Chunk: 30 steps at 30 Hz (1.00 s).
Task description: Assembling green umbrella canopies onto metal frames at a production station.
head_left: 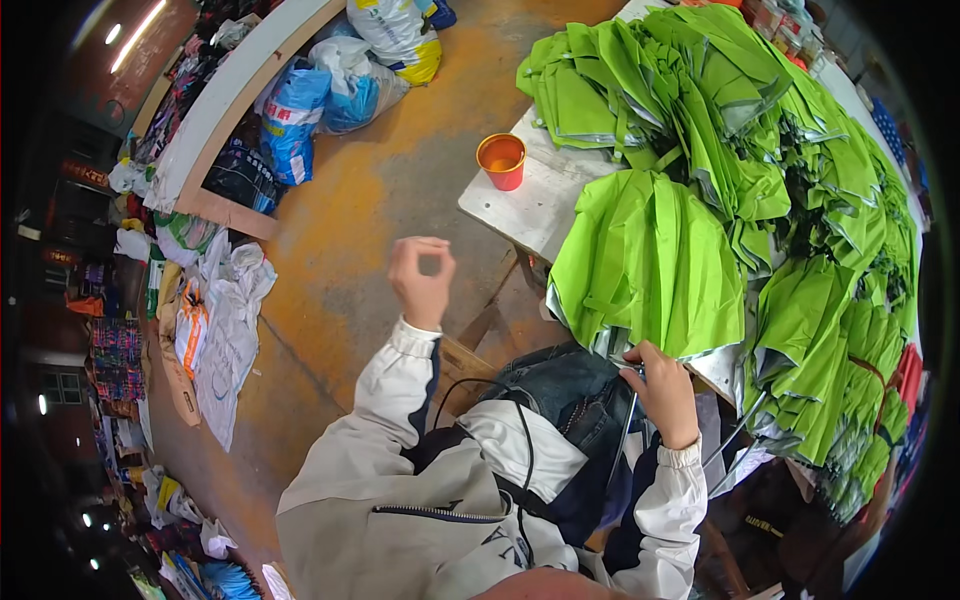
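Observation:
My left hand (421, 282) is raised over the floor, away from the table. Its thumb and fingers curl into a ring with the tips pressed together; whatever they may pinch is too small to see. At the table's near edge, my right hand (664, 396) closes on the lower rim of a bright green umbrella (650, 262) with a silvery underside. Its cloth hangs half folded in pleats over the table corner. Thin metal rods show below that hand, beside my lap. The exact part between the fingers is hidden.
Many green umbrellas (690, 80) lie heaped across the white table (540, 205). A red and gold cup (501, 163) stands near the table's corner. Stuffed plastic bags (294, 125) and flattened sacks (232, 320) lie at the left. A dark cord crosses my lap.

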{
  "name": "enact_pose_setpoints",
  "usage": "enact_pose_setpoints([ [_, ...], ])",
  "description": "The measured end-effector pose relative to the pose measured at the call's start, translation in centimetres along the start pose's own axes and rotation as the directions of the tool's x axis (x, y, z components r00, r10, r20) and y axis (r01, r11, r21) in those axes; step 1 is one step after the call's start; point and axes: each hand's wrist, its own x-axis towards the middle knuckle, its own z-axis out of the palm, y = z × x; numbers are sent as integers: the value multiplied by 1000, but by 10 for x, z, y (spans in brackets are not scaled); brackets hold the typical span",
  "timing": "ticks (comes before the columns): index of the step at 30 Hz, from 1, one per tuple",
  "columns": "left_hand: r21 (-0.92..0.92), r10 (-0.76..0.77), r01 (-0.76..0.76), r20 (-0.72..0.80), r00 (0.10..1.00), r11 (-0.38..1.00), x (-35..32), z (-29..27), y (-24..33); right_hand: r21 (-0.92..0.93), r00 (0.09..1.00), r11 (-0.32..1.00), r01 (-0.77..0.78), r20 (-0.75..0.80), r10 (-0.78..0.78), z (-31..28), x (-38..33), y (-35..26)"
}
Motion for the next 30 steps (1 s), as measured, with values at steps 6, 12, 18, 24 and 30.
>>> enact_pose_setpoints([
  [6, 180, -279, 282, -40, 959, 943, 0, -12, -9, 10, 1000, 1000, 28, -6, -28, -3, -4, 4],
  [12, 141, -279, 281, -34, 960, 949, -3, -10, -14, 81, 1000, 996, -30, -2, 30, -9, -11, -3],
  [18, 110, -292, 286, 45, 955, 952, -9, -1, -32, 217, 970, 971, -97, -197, 141, 32, -33, 16],
  [24, -28, -353, 370, 247, 902, 928, -20, 18, -14, 325, 870, 912, -252, -337, 360, 78, -69, 18],
  [30, -196, -155, 225, 317, 936, 955, -18, 60, 32, 367, 812, 900, -234, -435, 388, 108, -77, 28],
])
